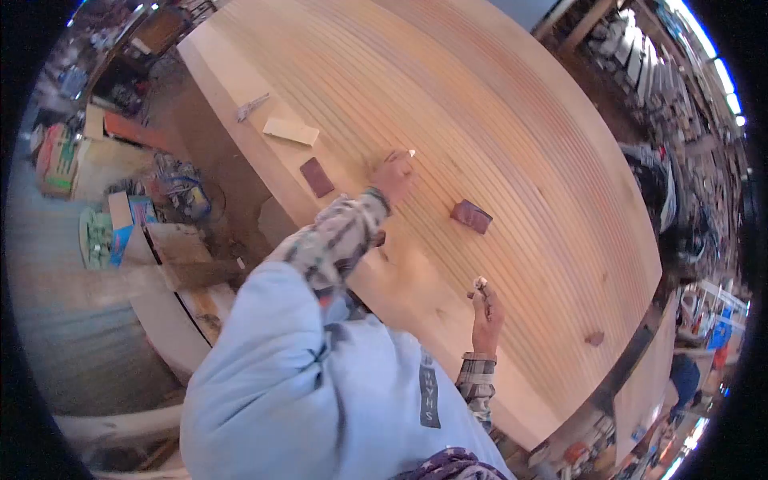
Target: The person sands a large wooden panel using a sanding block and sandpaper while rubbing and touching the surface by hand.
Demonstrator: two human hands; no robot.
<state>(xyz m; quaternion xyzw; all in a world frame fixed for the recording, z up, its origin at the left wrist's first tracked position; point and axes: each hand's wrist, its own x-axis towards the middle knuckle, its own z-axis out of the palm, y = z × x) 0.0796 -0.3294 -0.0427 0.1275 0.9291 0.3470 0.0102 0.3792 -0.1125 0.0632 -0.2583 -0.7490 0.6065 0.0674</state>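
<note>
My left hand [394, 178] is closed over the grooved wooden panel [512, 152], with a small white piece [412, 153] poking out from its fingertips. Nearer the panel's front edge, my right hand [486, 316] has its fingers pinched on a small crumpled whitish bit [480, 282]. What kind of things these two are is too small to make out. Between the hands lies a dark reddish-brown sandpaper-like folded piece [471, 217]. A flat brown sandpaper-like rectangle [317, 177] rests left of my left hand, beside a pale wood block [291, 131].
A small greyish object [253, 106] lies near the panel's left edge, and a little brown scrap [594, 338] near its right end. Boxes [132, 228] and boards stand on the floor at left. Stacked timber [640, 56] fills the upper right.
</note>
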